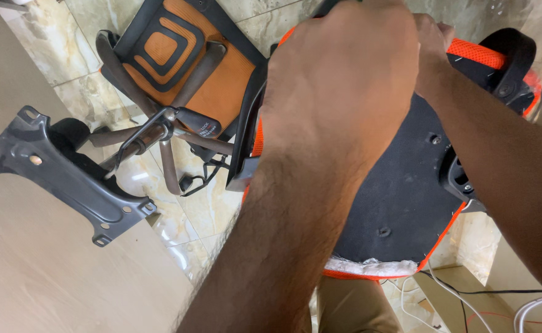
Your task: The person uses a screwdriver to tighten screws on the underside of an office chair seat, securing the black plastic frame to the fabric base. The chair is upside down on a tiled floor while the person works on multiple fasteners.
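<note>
Closest to the lens, left hand (339,80) clamps its grip over the far rim of the upturned chair seat (400,191); right hand (434,46) just beside it, apparently closed on that same orange edge, seat extending toward the person.

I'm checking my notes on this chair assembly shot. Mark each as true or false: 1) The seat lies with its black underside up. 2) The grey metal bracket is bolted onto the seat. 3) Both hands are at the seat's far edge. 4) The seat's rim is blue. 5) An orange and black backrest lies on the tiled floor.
1) True: the seat shows its black underside.
2) False: the metal bracket lies apart, to the left.
3) True: left hand and right hand meet there.
4) False: the rim is orange.
5) True: the backrest lies on the floor.
</note>
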